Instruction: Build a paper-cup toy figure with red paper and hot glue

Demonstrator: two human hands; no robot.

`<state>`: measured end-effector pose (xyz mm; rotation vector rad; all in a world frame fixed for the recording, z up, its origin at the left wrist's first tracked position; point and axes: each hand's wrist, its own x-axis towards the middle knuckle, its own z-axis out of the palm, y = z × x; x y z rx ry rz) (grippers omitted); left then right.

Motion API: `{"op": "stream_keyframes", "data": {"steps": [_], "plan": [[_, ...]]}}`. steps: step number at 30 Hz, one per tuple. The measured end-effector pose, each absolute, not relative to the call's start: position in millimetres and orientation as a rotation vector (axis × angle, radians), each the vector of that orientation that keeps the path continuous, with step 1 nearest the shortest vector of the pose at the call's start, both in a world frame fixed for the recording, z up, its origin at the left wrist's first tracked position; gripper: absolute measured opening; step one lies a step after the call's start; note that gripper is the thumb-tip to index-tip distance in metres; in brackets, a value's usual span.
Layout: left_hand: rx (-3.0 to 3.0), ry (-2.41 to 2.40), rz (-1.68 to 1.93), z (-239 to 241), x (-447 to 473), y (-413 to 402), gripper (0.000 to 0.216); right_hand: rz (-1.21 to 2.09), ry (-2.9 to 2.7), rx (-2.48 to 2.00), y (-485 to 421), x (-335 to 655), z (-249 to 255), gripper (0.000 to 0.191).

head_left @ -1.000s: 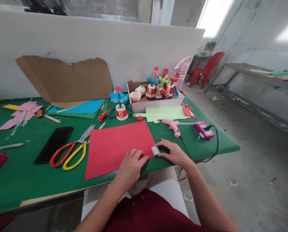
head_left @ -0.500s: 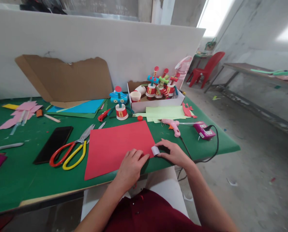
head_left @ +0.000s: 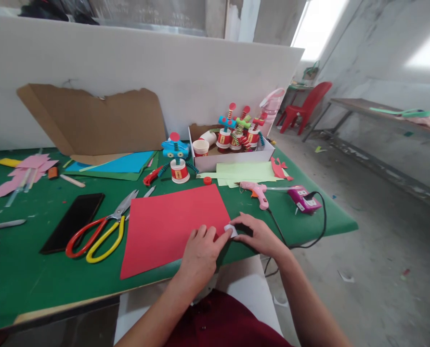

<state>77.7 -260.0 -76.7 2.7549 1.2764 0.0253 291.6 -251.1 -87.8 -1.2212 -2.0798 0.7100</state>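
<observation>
A sheet of red paper lies at the table's front edge. At its right corner is a small curled piece of white paper. My right hand holds this piece between thumb and index finger. My left hand rests on the red sheet with its fingers stretched out, and its index fingertip touches the white piece. Left of the sheet, scissors with one red and one yellow handle lie beside a black phone.
A pink glue gun and a purple power strip with a black cord lie at right. Behind stand a blue-headed cup figure and a white box holding similar figures. Pale green paper lies before the box.
My left hand has moved right, and its index finger now reaches the white piece. The white piece has tilted within my right hand's fingers. The view has shifted slightly.
</observation>
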Motion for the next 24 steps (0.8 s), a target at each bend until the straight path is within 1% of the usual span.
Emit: {"op": "stream_keyframes", "data": {"steps": [6, 10, 11, 14, 16, 20, 24], "plan": [[2.757, 1.265, 0.041, -78, 79, -257, 0.061, 0.674, -2.082, -1.264, -253, 290, -84, 0.026], [2.756, 1.274, 0.03, -78, 80, -258, 0.059, 0.642, -2.033, -1.284, -259, 289, -80, 0.035], [2.758, 1.272, 0.03, -78, 80, -258, 0.059, 0.619, -2.004, -1.286, -261, 289, -80, 0.034], [2.764, 1.261, 0.041, -79, 80, -258, 0.063, 0.552, -1.96, -1.252, -267, 286, -85, 0.018], [2.76, 1.256, 0.046, -80, 79, -258, 0.064, 0.529, -1.961, -1.233, -269, 284, -89, 0.012], [2.743, 1.256, 0.041, -79, 79, -256, 0.063, 0.526, -1.902, -1.306, -268, 284, -92, 0.012], [2.739, 1.266, 0.024, -74, 79, -256, 0.061, 0.559, -1.874, -1.326, -267, 285, -87, 0.019]]}}
